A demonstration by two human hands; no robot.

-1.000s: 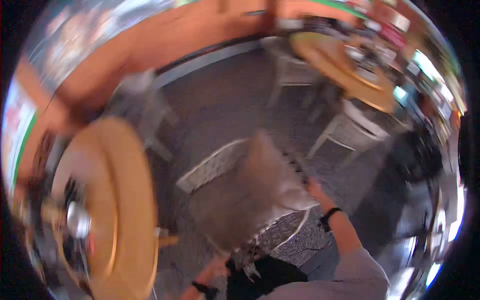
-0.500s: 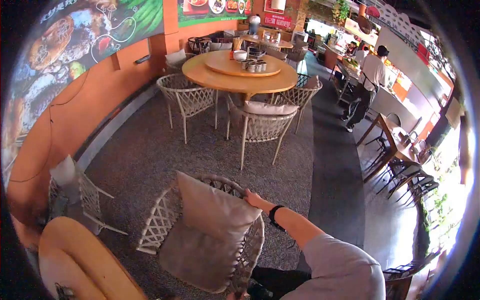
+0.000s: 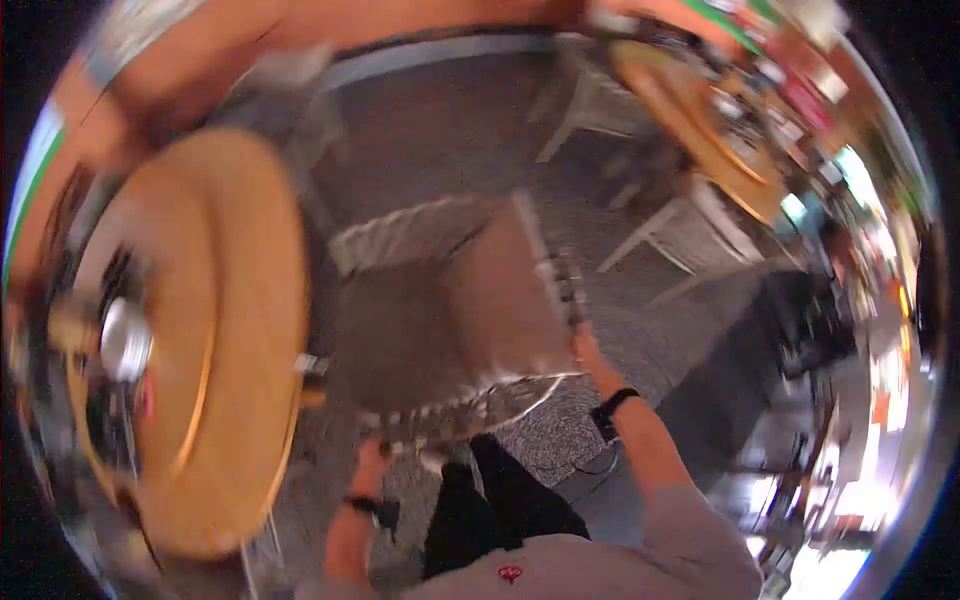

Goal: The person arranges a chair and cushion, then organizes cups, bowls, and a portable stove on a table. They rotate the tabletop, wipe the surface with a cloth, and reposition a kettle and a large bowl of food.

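Observation:
A woven armchair (image 3: 455,418) is in front of me, its open front turned left towards a round wooden table (image 3: 255,340). A beige pillow (image 3: 505,295) leans on the backrest, above a grey-brown seat cushion (image 3: 395,320). My right hand (image 3: 588,350) is closed on the backrest's top rim. At the near armrest's front end, my left hand (image 3: 373,458) grips the chair; its fingers are partly hidden and blurred. Both wrists wear dark bands.
The left table carries a turntable with a stack of white plates (image 3: 126,340). Another round table (image 3: 690,120) with woven chairs (image 3: 690,235) stands at upper right. One more blurred chair (image 3: 285,100) is by the orange wall. Grey carpet lies beneath.
My view has swung left and down, bringing the near table fully in. My left hand has come into view on the armrest. My right hand stays on the backrest rim.

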